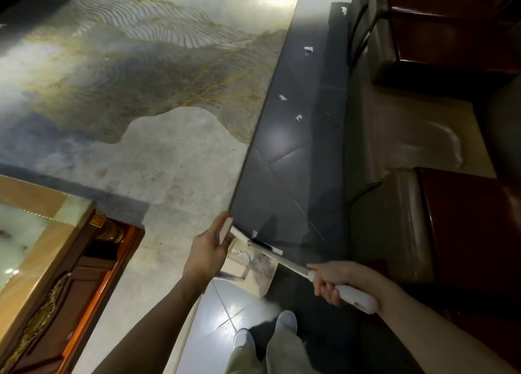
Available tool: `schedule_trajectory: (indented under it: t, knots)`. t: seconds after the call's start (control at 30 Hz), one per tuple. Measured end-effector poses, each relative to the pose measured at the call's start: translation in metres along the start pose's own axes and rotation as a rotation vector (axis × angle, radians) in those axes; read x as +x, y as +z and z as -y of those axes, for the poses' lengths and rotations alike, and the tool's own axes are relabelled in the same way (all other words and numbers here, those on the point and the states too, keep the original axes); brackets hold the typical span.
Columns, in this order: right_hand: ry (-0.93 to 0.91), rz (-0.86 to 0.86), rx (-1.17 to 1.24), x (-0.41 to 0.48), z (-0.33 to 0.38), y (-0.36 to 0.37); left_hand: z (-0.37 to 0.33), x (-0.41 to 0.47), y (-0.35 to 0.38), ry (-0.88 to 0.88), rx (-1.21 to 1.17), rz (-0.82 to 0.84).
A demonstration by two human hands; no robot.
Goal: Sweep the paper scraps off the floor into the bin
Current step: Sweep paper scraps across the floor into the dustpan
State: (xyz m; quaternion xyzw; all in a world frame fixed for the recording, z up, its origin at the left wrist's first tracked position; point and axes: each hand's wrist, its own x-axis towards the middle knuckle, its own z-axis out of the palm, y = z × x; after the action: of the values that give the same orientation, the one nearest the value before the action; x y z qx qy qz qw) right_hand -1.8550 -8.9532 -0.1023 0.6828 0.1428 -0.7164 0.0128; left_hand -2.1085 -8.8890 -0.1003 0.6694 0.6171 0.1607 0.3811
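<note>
My left hand (210, 248) grips the top of the beige dustpan's handle (226, 229). The dustpan (255, 266) stands on the dark tiled floor with several white paper scraps inside. My right hand (335, 282) grips the white broom handle (356, 296), and the broom head (258, 239) lies across the pan's mouth. One small scrap (254, 233) lies just beyond the broom head. More scraps lie farther along the tile strip, a first scrap (298, 117), a second scrap (282, 97) and a crumpled scrap (309, 49), with another scrap (343, 9) at the far end.
A large patterned rug (141, 91) covers the floor to the left, its edge running beside the tile strip. A wooden table with a stone top (42, 232) stands at lower left. Dark wooden seats with cushions (451, 218) line the right. My feet (265, 334) stand on the tiles below.
</note>
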Motion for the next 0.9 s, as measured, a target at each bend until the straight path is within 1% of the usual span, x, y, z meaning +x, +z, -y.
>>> schedule_trajectory:
  t: [0.1, 0.2, 0.33, 0.47, 0.57, 0.7, 0.83, 0.9]
  knots:
    - [0.046, 0.024, -0.001, -0.018, 0.002, 0.005, 0.006, 0.002, 0.002, 0.014, 0.008, -0.002]
    - [0.071, 0.042, 0.097, -0.038, 0.009, 0.001, 0.007, 0.004, -0.001, 0.019, -0.028, 0.011]
    - [0.001, 0.030, 0.130, -0.064, 0.021, -0.014, 0.000, 0.006, -0.010, 0.008, -0.102, 0.028]
    - [-0.079, 0.025, 0.274, -0.078, 0.049, -0.048, -0.007, 0.033, -0.015, 0.057, -0.101, -0.012]
    - [-0.118, 0.010, 0.335, -0.075, 0.082, -0.073, -0.024, 0.070, -0.015, 0.061, -0.093, -0.026]
    - [-0.202, -0.046, 0.357, -0.060, 0.136, -0.117, -0.061, 0.139, -0.012, 0.107, -0.068, -0.052]
    - [-0.261, -0.087, 0.368, -0.030, 0.196, -0.180, -0.109, 0.224, -0.002, 0.101, -0.066, -0.076]
    - [-0.266, -0.072, 0.406, -0.021, 0.229, -0.215, -0.134, 0.266, 0.001, 0.091, -0.062, -0.089]
